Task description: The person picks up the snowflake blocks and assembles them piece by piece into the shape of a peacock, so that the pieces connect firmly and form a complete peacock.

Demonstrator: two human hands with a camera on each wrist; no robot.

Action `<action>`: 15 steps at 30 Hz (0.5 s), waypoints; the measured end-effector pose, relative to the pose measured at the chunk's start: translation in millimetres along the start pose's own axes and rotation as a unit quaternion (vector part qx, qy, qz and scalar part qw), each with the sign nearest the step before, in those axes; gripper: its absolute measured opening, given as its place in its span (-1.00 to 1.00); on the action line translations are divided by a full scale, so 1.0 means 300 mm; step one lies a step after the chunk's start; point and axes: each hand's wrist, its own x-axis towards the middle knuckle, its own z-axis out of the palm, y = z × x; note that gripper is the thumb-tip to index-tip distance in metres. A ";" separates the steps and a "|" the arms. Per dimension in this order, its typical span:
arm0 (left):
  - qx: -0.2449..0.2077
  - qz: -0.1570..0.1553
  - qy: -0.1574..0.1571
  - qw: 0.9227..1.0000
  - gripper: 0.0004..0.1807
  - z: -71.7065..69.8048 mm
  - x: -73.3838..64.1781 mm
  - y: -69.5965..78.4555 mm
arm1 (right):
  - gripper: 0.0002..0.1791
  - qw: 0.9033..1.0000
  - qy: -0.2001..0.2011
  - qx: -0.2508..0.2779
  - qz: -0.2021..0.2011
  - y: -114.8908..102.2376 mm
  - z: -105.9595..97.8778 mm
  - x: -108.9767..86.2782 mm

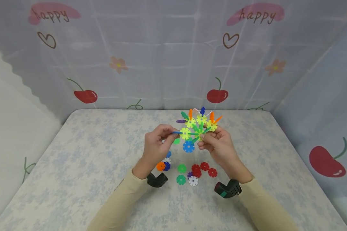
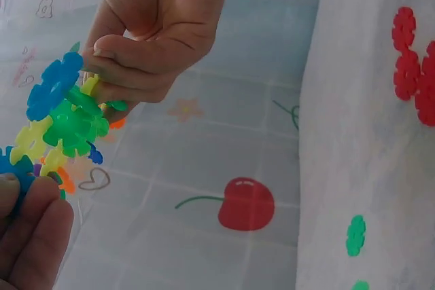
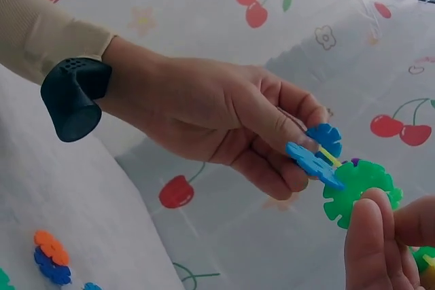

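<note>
Notched plastic snowflake discs are joined into a build held up over the table. In the head view, yellow discs [image 1: 185,133] edge a green centre, with orange, purple, green and dark blue discs sticking out along the far side. My left hand [image 1: 159,141] pinches a blue disc [image 3: 329,139] seen edge-on, touching the leftmost yellow disc. My right hand [image 1: 221,146] grips the build by its green middle, thumb in front; in the right wrist view its fingers touch a green disc [image 3: 353,185]. Another blue disc [image 1: 188,146] shows just below the build.
Loose discs lie on the patterned table [image 1: 104,154]: several red ones [image 1: 204,166], green ones [image 1: 182,168], a white one [image 1: 193,181] over purple, and an orange one [image 1: 160,166] by blue and white. A printed curtain [image 1: 162,57] hangs behind the table's far edge.
</note>
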 end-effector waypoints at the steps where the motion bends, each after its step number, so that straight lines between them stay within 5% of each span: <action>1: 0.001 -0.003 -0.001 1.000 -0.84 0.000 0.000 -0.001 | -0.77 1.000 0.003 0.002 0.005 0.002 0.001 0.000; 6: 0.063 0.025 -0.010 0.998 -0.83 -0.009 0.006 -0.007 | -0.75 1.000 0.028 -0.013 0.001 0.016 0.010 0.002; 9: 0.067 0.011 -0.028 0.997 -0.83 -0.028 0.012 -0.022 | -0.74 0.999 0.033 -0.009 -0.010 0.022 0.015 0.006; 11: 0.072 -0.031 -0.048 0.996 -0.80 -0.047 0.015 -0.037 | -0.74 0.999 0.038 0.003 -0.018 0.023 0.017 0.010; 13: 0.105 -0.104 -0.076 0.986 -0.74 -0.067 0.013 -0.058 | -0.76 0.999 0.044 0.014 -0.025 0.021 0.017 0.014; 15: 0.155 -0.205 -0.127 0.958 -0.70 -0.079 0.005 -0.081 | -0.77 0.998 0.050 0.023 -0.031 0.018 0.016 0.016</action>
